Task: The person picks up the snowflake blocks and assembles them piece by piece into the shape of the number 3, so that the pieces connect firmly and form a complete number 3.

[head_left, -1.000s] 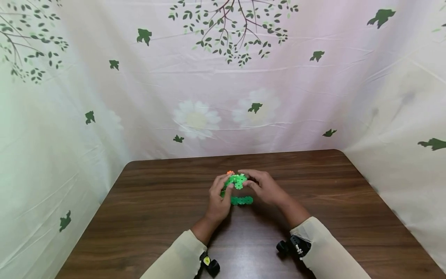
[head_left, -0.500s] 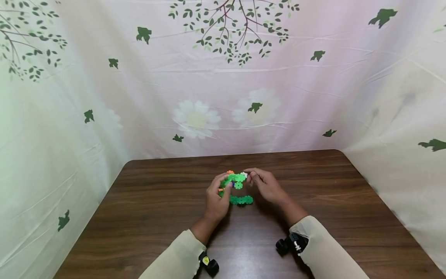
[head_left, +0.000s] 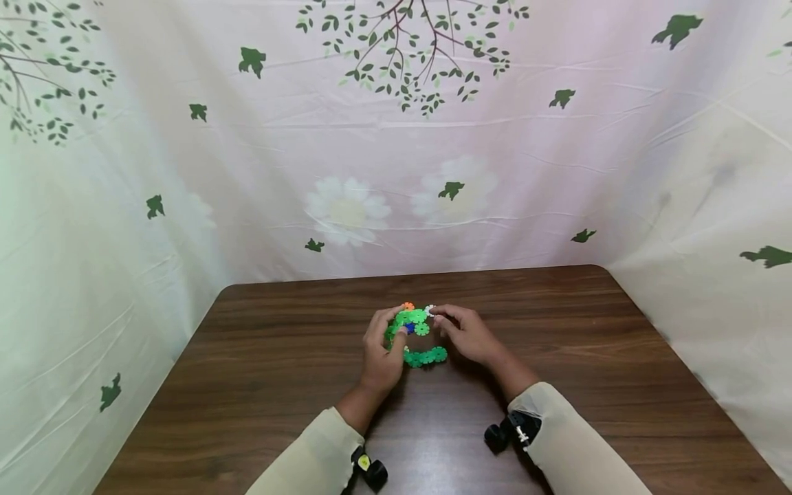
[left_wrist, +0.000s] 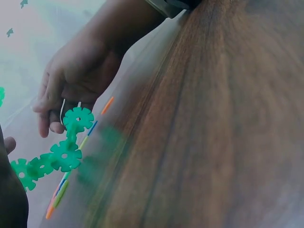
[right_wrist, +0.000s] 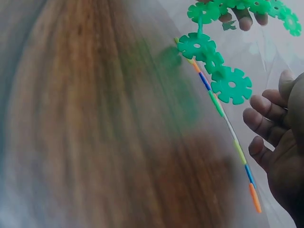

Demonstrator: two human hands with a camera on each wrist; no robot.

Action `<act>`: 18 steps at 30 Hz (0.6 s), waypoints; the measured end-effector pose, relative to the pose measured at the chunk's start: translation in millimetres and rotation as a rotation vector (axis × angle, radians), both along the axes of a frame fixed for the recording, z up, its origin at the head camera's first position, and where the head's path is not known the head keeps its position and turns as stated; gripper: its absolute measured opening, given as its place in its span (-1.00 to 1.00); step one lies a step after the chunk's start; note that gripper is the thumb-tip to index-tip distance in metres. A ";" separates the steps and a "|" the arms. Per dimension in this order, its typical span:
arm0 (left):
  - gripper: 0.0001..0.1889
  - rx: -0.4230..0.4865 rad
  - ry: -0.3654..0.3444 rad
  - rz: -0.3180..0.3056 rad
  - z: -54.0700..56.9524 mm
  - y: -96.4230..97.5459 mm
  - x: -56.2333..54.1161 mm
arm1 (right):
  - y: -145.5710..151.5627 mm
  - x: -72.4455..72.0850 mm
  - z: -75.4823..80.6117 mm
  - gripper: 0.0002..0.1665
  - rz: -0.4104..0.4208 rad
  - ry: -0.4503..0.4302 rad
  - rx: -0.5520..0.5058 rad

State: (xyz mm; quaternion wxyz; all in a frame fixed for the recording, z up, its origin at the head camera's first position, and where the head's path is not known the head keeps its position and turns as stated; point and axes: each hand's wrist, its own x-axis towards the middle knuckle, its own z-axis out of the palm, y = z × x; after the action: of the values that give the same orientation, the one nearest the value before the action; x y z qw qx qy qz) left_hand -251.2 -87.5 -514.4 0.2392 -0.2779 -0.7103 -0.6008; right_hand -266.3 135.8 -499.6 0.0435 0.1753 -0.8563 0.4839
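1. The left hand (head_left: 380, 361) holds the green chain (head_left: 425, 357), its fingers bent over the far side and its thumb on the near side.
2. The right hand (head_left: 473, 337) is loose: its fingers are slightly bent and spread, with nothing between them in the right wrist view.
3. From the head, the chain curves like a C, its closed side under the left fingers and its two arms pointing toward the right hand.
4. The blue disc (head_left: 410, 328) sits beside the left thumb tip; the orange disc (head_left: 408, 306) lies just past the left fingertips.
5. The white disc (head_left: 430, 311) is at the right fingertips in the head view; I cannot tell whether they touch it.
6. Both wrist views show the coloured row (right_wrist: 216, 104) edge-on, as a thin line of orange, blue, green and yellow bits; it runs past the right fingers in the right wrist view. The head view does not show this edge.
7. Left fingertips hidden from the head appear in the right wrist view, reaching below the chain's discs.
8. The brown worktop (head_left: 260, 385) spreads beneath both hands, and a printed cloth (head_left: 396, 158) hangs beyond the fingers.
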 end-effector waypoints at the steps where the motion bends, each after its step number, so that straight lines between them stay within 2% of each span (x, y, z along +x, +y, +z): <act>1: -0.61 -0.004 0.011 0.003 -0.3 -0.1 -0.2 | -0.8 -0.2 -0.7 -0.64 0.001 -0.001 -0.001; 7: -0.64 -0.019 0.081 0.024 -1.9 -0.7 -1.8 | -6.4 -3.9 -7.8 -0.66 0.014 0.004 -0.001; 11: -0.65 -0.027 0.116 0.037 -2.1 -0.6 -3.3 | -9.9 -9.0 -10.5 -0.71 -0.007 0.017 0.004; 15: -0.64 -0.034 0.098 0.030 0.0 -0.6 -2.9 | -12.4 -14.2 -13.2 -0.77 -0.048 0.022 0.040; 18: -0.64 -0.042 0.090 0.026 1.3 -0.5 -2.3 | -15.3 -16.8 -14.5 -0.89 -0.068 0.035 0.087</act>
State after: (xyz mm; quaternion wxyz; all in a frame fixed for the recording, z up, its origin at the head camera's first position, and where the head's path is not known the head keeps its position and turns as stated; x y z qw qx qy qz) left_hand -253.5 -88.0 -513.1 0.2730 -0.3005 -0.7147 -0.5696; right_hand -283.1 120.4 -514.1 0.0674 0.1562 -0.8810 0.4414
